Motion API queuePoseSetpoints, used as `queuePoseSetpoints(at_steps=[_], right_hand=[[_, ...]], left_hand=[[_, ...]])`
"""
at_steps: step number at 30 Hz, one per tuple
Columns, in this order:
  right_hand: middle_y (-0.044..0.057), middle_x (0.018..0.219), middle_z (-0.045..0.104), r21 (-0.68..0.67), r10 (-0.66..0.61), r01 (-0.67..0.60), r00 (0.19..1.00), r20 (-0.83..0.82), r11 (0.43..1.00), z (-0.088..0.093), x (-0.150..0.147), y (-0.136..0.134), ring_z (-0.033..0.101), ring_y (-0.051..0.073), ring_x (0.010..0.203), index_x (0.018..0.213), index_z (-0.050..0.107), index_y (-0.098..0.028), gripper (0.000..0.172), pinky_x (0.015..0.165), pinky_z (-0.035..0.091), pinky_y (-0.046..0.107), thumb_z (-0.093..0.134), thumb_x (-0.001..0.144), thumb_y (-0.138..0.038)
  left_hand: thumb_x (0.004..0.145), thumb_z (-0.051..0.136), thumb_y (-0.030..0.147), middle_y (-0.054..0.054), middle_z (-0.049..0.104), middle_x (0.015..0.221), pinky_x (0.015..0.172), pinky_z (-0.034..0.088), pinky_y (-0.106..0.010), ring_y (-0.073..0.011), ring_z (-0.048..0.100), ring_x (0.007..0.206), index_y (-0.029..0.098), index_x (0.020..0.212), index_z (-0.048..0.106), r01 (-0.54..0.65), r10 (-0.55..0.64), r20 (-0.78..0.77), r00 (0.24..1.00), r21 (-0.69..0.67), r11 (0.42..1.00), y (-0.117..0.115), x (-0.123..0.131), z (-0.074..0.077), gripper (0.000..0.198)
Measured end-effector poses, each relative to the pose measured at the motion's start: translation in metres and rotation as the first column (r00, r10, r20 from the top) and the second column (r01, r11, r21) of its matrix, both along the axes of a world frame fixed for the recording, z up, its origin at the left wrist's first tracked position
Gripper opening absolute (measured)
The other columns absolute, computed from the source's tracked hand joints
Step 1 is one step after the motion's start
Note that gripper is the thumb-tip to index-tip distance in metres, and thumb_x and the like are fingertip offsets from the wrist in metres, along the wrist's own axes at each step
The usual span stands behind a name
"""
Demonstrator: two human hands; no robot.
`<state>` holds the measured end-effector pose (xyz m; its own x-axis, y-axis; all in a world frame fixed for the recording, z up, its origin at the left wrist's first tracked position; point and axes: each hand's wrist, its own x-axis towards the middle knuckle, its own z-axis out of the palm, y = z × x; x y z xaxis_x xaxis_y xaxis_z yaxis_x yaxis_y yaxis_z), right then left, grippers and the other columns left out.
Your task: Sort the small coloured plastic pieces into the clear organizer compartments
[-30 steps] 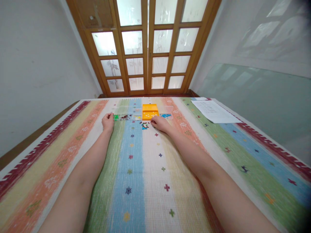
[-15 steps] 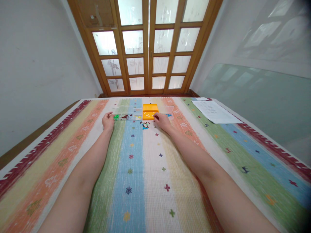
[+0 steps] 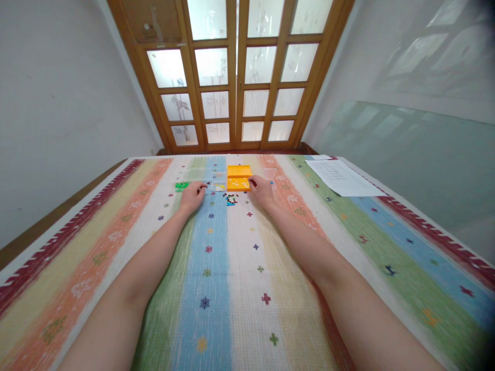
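Observation:
My left hand is over the clear compartment box, its fingers bent together near the tips beside a few dark bits; whatever they pinch is too small to name. Green pieces show to its left and yellow pieces to its right. My right hand has curled fingertips at the right edge of the open yellow-orange case; whether anything sits in them is hidden. White pieces are scattered in the case's near half. In front of it lies a loose pile of small dark, green and blue pieces.
A striped tablecloth covers the table. Printed paper sheets lie at the far right. Beyond the table stand wood-framed glass doors, with a pale glass panel to the right.
My left hand has moved right, from the box's left end to the dark pieces, uncovering the green ones. My right hand has shifted slightly right, from over the case to its edge.

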<state>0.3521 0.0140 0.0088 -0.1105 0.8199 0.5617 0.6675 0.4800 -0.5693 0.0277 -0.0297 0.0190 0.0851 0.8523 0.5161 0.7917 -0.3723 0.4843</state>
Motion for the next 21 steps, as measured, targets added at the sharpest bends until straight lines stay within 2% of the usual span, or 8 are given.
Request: queuePoseSetpoints(at_steps=[6, 10, 14, 21], right_hand=[[0.011, 0.127, 0.072, 0.028, 0.014, -0.016, 0.997, 0.075, 0.999, -0.001, 0.002, 0.0, 0.065, 0.026, 0.117, 0.127, 0.071, -0.021, 0.037, 0.107, 0.048, 0.042, 0.055, 0.093, -0.015], [0.011, 0.118, 0.074, 0.051, 0.114, -0.121, 0.985, 0.13, 0.991, 0.001, -0.001, -0.004, 0.066, 0.025, 0.111, 0.117, 0.074, -0.02, 0.029, 0.101, 0.049, 0.038, 0.057, 0.094, -0.015], [0.008, 0.108, 0.077, -0.05, 0.27, -0.266, 0.931, 0.245, 0.963, 0.004, -0.01, -0.014, 0.068, 0.022, 0.1, 0.107, 0.077, -0.021, 0.022, 0.092, 0.048, 0.033, 0.058, 0.096, -0.019], [0.006, 0.107, 0.079, -0.117, 0.348, -0.327, 0.881, 0.32, 0.938, 0.009, -0.025, -0.029, 0.07, 0.021, 0.098, 0.108, 0.078, -0.023, 0.022, 0.085, 0.047, 0.028, 0.059, 0.097, -0.022]], left_hand=[[0.099, 0.052, 0.029, -0.007, 0.069, 0.111, 0.092, 0.051, -0.037, -0.0223, 0.065, 0.1, 0.024, 0.111, 0.075, 0.22, -0.24, -0.213, 0.947, -0.111, 0.969, -0.016, 0.027, 0.007, 0.026], [0.1, 0.051, 0.03, -0.007, 0.066, 0.12, 0.098, 0.05, -0.038, -0.0238, 0.063, 0.11, 0.026, 0.12, 0.073, 0.304, -0.331, -0.284, 0.9, -0.138, 0.943, -0.021, 0.038, 0.006, 0.03], [0.098, 0.053, 0.029, -0.01, 0.063, 0.126, 0.105, 0.047, -0.042, -0.0269, 0.059, 0.117, 0.027, 0.132, 0.067, 0.332, -0.359, -0.346, 0.867, -0.137, 0.934, -0.022, 0.043, 0.001, 0.037], [0.098, 0.052, 0.03, -0.01, 0.06, 0.128, 0.105, 0.045, -0.044, -0.0282, 0.056, 0.117, 0.029, 0.14, 0.06, 0.272, -0.308, -0.428, 0.849, -0.146, 0.951, -0.02, 0.047, -0.005, 0.042]])
